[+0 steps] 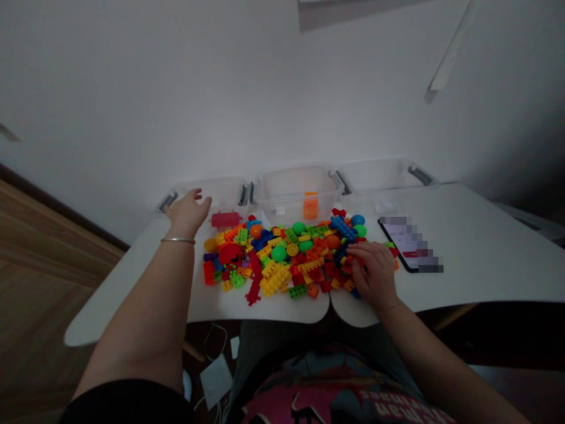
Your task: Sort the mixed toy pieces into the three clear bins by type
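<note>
My left hand (188, 211) reaches over the left clear plastic bin (216, 189), fingers and thumb spread, with nothing in it. Just right of it, a pinkish-red block (225, 219) shows at the bin's front; I cannot tell whether it lies inside. My right hand (375, 270) rests at the right end of a heap of toy building blocks (276, 279). Its thumb and fingers are apart, touching the heap near a dark blue block (341, 255); its fingertips are partly hidden among the pieces. A blue studded block (343, 228) lies just beyond.
An orange block (311, 205) sits in the middle clear bin (295, 178). The right clear bin (375, 174) stands beside it against the wall. A phone (404, 242) lies right of the heap. Green balls (278, 254) are mixed in. A seam splits the white table (477, 253).
</note>
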{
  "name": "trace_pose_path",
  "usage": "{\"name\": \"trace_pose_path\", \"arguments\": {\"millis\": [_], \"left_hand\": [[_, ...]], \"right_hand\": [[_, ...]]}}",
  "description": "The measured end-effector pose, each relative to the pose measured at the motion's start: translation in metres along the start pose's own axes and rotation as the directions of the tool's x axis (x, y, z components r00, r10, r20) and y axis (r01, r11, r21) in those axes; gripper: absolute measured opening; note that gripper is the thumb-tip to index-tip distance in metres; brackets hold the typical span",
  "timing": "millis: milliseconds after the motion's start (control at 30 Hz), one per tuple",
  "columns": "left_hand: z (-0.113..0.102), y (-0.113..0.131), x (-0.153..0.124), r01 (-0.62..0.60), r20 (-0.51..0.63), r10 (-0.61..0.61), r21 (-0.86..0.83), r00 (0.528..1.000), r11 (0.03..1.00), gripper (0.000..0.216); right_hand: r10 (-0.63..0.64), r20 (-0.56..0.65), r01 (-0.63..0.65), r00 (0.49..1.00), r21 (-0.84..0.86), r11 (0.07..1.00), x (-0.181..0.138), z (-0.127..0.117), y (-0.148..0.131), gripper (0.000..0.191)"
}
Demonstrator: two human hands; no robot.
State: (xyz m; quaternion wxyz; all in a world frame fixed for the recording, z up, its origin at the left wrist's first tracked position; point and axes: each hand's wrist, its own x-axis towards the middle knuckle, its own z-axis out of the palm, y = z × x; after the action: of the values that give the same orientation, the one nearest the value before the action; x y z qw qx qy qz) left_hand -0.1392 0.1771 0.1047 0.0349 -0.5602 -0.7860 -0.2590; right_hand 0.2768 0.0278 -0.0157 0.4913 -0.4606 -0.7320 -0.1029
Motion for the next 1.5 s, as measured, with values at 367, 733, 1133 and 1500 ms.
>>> {"name": "trace_pose_path", "arguments": {"millis": [367,733,1133,1500], "left_hand": [[0.004,0.073,-0.152,-0.63,-0.229,0.591,-0.376,0.774,0.679,0.021],[0.051,0.085,-0.227,-0.628,-0.024,0.653,-0.299,0.757,0.718,0.055],[0.057,0.083,-0.224,-0.632,0.012,0.661,-0.28,0.75,0.723,0.047],[0.053,0.085,-0.226,-0.676,0.026,0.684,-0.124,0.729,0.726,0.034]], "right_hand": [[0.184,-0.016,-0.184,0.983,-0.038,0.982,0.002,0.002,0.006,0.026],[0.19,0.007,-0.19,0.982,0.022,0.981,0.002,0.009,0.011,0.023],[0.354,0.172,-0.306,0.919,-0.254,0.917,0.035,0.01,0.035,0.032],[0.566,0.357,-0.348,0.743,-0.516,0.783,0.067,0.017,0.028,0.04]]}}
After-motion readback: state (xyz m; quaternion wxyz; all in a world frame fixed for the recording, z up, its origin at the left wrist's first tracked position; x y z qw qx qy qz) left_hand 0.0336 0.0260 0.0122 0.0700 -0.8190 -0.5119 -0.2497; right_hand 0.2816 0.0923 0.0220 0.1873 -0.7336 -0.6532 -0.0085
